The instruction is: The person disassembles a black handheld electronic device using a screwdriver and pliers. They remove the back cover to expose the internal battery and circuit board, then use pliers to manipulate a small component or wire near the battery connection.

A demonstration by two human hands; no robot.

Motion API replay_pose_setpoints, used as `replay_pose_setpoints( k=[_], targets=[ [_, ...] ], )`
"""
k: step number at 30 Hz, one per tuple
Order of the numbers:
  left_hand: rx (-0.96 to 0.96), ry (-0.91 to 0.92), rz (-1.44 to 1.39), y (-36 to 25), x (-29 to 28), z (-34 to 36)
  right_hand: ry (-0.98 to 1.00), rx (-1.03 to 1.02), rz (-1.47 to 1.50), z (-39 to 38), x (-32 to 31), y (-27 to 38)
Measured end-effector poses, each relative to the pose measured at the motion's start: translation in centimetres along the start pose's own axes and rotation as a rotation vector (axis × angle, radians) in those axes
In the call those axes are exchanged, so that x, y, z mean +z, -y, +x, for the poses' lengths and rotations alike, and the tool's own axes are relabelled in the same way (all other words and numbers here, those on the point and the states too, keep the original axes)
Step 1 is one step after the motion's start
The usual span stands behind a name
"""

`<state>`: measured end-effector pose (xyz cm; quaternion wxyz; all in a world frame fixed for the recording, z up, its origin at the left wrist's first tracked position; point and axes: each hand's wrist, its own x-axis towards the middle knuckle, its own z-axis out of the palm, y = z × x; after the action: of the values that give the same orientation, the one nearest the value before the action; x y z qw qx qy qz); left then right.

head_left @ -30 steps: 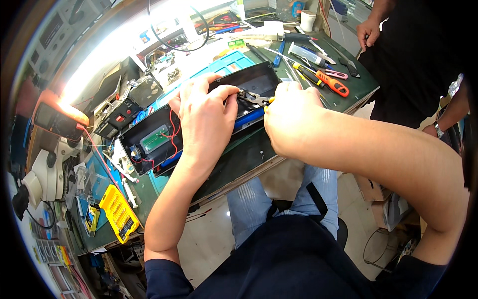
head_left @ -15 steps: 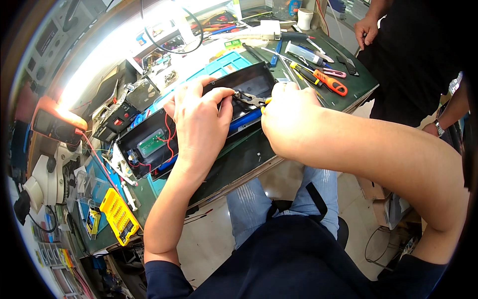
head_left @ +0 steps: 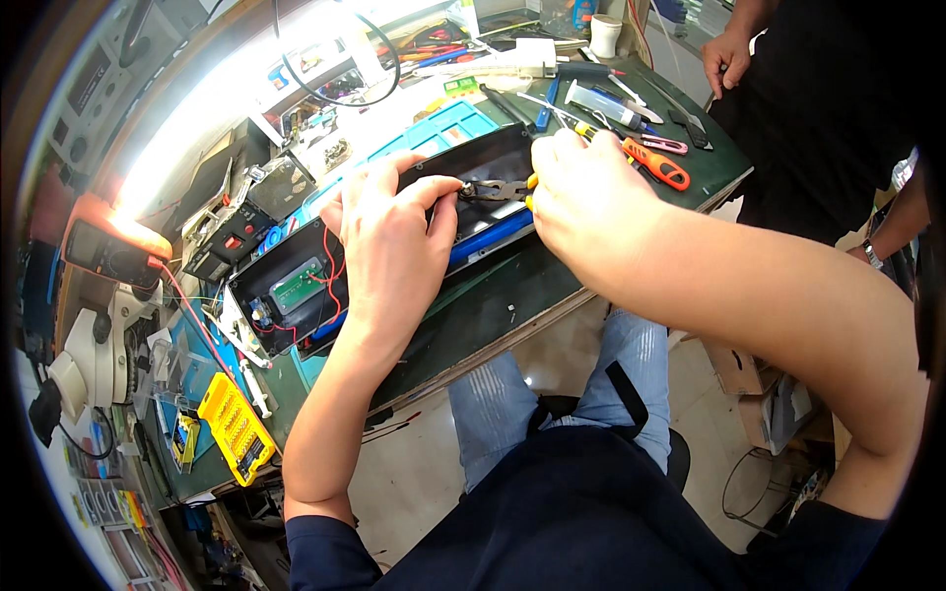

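Observation:
A long black plastic housing (head_left: 296, 333) with blue edging lies slantwise on the green bench mat. Inside its left end sits a green circuit board (head_left: 298, 287) with red wires. My right hand (head_left: 589, 189) is closed round the yellow handles of pliers (head_left: 501, 190), whose metal jaws reach left over the housing's right half. At the jaws' tip is a small metal part (head_left: 467, 188). My left hand (head_left: 392, 231) pinches at that part with thumb and forefinger, its other fingers over the housing's far side; what exactly the pinch holds is mostly covered.
Beyond the housing lies a light-blue tray (head_left: 448, 128). An orange-handled screwdriver (head_left: 658, 163), a syringe (head_left: 599, 102) and several tools lie at the right. A yellow bit case (head_left: 235, 427) and a multimeter (head_left: 116, 246) are at the left. Another person's hand (head_left: 726, 63) hangs beyond the bench's right edge.
My right hand has shifted slightly right, turning the pliers so that more of their jaws show. My left hand stays nearly in place at the tip.

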<state>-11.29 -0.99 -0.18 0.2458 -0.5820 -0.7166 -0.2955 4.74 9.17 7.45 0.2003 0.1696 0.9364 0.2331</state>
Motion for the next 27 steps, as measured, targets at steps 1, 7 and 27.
replay_pose_setpoints(
  k=[1,7,27],
  targets=[
    [-0.001,0.003,-0.004,-0.1,0.0,0.0,0.005,-0.002,-0.027,0.1,0.0,-0.1],
    [-0.007,0.017,-0.007,-0.3,-0.3,0.1,-0.180,-0.080,-0.295,0.8,1.3,-1.8],
    [-0.025,0.009,0.005,-0.3,0.0,-0.1,0.412,-0.009,0.302,1.4,-2.7,-0.5]
  ],
)
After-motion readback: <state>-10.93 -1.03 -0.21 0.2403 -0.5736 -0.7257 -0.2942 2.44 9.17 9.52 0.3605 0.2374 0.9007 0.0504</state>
